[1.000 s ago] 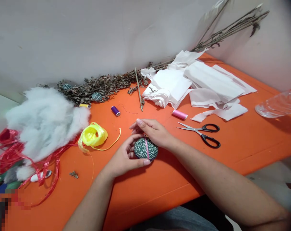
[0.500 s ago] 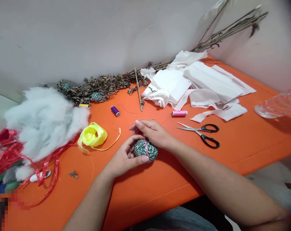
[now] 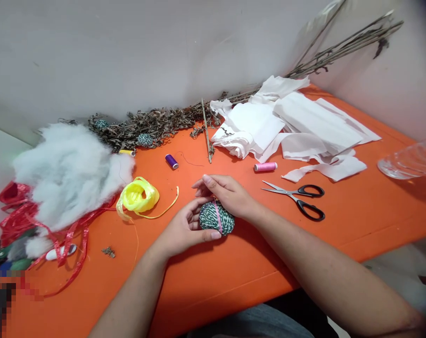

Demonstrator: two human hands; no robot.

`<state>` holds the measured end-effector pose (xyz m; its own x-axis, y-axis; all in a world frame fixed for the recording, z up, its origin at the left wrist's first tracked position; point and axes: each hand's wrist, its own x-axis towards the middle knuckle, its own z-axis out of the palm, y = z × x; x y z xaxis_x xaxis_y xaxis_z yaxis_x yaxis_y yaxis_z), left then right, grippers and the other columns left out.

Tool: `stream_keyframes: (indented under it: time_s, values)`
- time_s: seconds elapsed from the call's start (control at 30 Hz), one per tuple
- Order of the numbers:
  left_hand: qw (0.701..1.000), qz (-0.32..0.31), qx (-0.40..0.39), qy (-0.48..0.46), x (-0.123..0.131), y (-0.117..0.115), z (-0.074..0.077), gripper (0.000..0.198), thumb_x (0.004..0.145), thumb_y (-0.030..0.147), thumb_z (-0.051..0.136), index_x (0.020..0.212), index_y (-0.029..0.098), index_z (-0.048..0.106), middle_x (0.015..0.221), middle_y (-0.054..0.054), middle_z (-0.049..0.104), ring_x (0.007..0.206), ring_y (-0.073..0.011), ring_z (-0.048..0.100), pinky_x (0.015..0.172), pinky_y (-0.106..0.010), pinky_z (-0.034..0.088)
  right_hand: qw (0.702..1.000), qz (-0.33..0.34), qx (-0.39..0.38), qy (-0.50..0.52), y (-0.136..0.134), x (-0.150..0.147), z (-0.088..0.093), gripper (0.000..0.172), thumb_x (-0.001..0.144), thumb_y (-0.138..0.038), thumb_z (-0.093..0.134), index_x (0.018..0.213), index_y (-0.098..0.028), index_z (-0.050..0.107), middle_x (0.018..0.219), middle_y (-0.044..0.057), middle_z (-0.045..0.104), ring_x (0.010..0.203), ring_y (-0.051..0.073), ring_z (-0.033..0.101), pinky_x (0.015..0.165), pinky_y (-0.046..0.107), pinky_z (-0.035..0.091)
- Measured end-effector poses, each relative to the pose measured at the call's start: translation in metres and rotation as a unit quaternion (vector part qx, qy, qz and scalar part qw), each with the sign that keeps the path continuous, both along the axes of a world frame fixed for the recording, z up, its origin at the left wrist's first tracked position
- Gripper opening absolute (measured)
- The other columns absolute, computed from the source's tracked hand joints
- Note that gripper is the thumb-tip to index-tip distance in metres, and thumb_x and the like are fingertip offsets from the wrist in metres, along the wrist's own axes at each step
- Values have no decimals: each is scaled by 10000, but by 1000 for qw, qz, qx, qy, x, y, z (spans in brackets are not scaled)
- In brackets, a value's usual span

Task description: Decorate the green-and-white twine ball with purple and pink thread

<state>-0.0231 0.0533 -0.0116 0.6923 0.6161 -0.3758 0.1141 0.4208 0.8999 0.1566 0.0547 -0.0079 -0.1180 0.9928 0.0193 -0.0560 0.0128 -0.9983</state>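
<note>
A round ball of green-and-white yarn (image 3: 227, 220) lies near the table's front, with a pink thread wrapped round its middle. My left hand (image 3: 188, 227) grips it from the left, the thumb pressed on its lower front by the thread. Behind and above the ball, my right hand (image 3: 230, 192) is curled with thumb and fingers together at the top end of the thread; what they pinch is too small to make out. A pink thread spool (image 3: 265, 167) and black-handled scissors (image 3: 297, 193) lie to the right.
White fluffy stuffing (image 3: 72, 173) and red ribbon (image 3: 18, 216) lie on the left, a yellow ribbon roll (image 3: 140, 195) nearer. A purple spool (image 3: 171, 161), dried stems (image 3: 156, 123) and white sheets (image 3: 257, 124) lie behind. At right is a clear plastic item (image 3: 406, 159).
The view has shifted slightly, so most things appear a little further right. My left hand still holds the yarn ball, and my right hand keeps nearly the same pose above it.
</note>
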Motion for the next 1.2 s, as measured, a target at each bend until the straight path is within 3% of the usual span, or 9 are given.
stream_keyframes:
  time_s: [0.37, 0.5, 0.7, 0.87, 1.03, 1.2]
  values:
    - [998, 5, 8, -54, 2, -5, -4, 635, 631, 209, 873, 1185, 257, 568, 1200, -66, 617, 1117, -247, 603, 937, -375, 502, 1000, 10, -5, 20, -3, -3, 3, 501, 947, -583, 471, 986, -158, 733, 862, 62, 697, 813, 159, 651, 776, 303, 516]
    - [998, -1, 4, -57, 2, -5, -7, 692, 616, 189, 880, 1220, 271, 553, 1189, -67, 616, 1096, -238, 614, 909, -362, 516, 1000, 11, -8, 20, -4, -4, 4, 496, 948, -580, 471, 981, -160, 733, 864, 64, 704, 820, 161, 660, 784, 304, 522]
    - [997, -26, -42, -59, 4, -6, -2, 841, 573, 180, 900, 1305, 255, 491, 1230, -110, 599, 1185, -291, 571, 911, -393, 517, 1000, 13, -15, 19, -4, -5, 4, 511, 945, -594, 467, 978, -158, 731, 850, 69, 705, 784, 153, 662, 755, 292, 525]
    - [998, 10, -13, -63, 7, -6, 0, 602, 644, 281, 864, 1173, 232, 582, 1178, -84, 615, 1103, -257, 609, 890, -378, 520, 999, 13, -21, 23, -5, -6, 5, 524, 932, -613, 476, 974, -162, 739, 836, 66, 714, 809, 164, 672, 785, 300, 527]
    - [999, 19, -10, -47, 7, -7, 4, 722, 601, 215, 887, 1233, 243, 539, 1196, -98, 624, 1109, -266, 615, 873, -378, 543, 996, 20, -58, 61, -5, -6, 4, 517, 903, -635, 510, 962, -178, 745, 861, 70, 732, 808, 165, 682, 823, 317, 534]
    - [998, 13, -24, -52, 7, -7, 5, 685, 609, 184, 876, 1205, 226, 541, 1235, -110, 598, 1124, -272, 609, 863, -377, 556, 991, 19, -79, 105, -4, -6, 3, 511, 890, -640, 531, 946, -178, 742, 841, 70, 731, 777, 155, 678, 796, 307, 534]
